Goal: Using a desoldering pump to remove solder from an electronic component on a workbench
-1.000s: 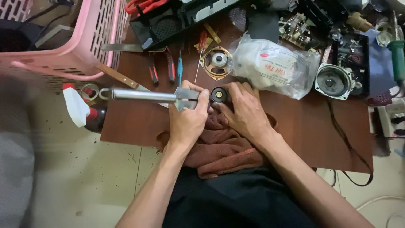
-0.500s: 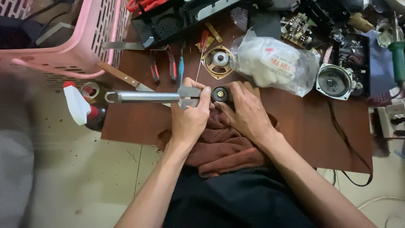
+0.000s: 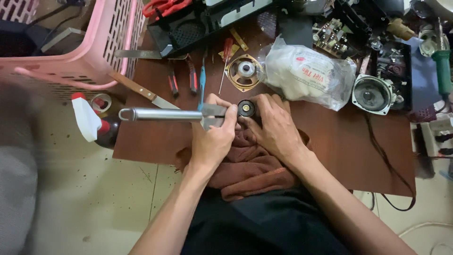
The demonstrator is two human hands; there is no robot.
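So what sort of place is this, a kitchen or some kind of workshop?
Most likely a small electronics repair bench. Loose speakers lie on the brown table beside a circuit board and pliers, and the left hand holds a metal tool against a small round part.

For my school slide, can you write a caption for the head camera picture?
Left hand holds a long metal tool against a small black round part steadied by the right hand on a cluttered brown table.

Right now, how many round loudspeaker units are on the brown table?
3: a gold-framed speaker behind the hands, a grey-framed speaker at right, and a small black speaker at the right hand. Clutter may hide others.
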